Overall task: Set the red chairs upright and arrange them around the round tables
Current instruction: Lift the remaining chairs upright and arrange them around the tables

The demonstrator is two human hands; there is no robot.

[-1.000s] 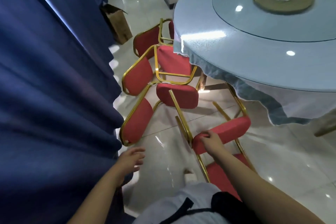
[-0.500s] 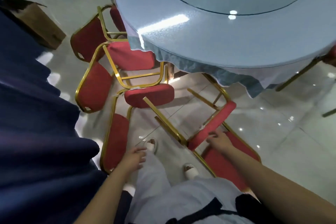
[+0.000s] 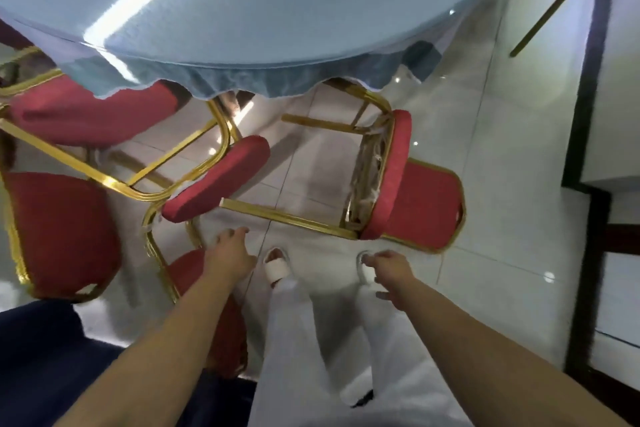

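The tipped red chair (image 3: 427,208) lies on its side at your feet, beside the round table (image 3: 277,10), legs stretching toward 9 o'clock. Its back sits at 1 o'clock from your right hand (image 3: 389,269), the nearer one. Your left hand (image 3: 230,253) hangs relaxed, and both seem empty through the blur.

The person's right hand (image 3: 389,270) is hanging free, no longer gripping the seat (image 3: 396,170) of the tipped red chair (image 3: 420,204) it was holding a second ago. The left hand (image 3: 230,253) is stretching further forward, fingers loose, nearing that chair's gold leg (image 3: 287,217).
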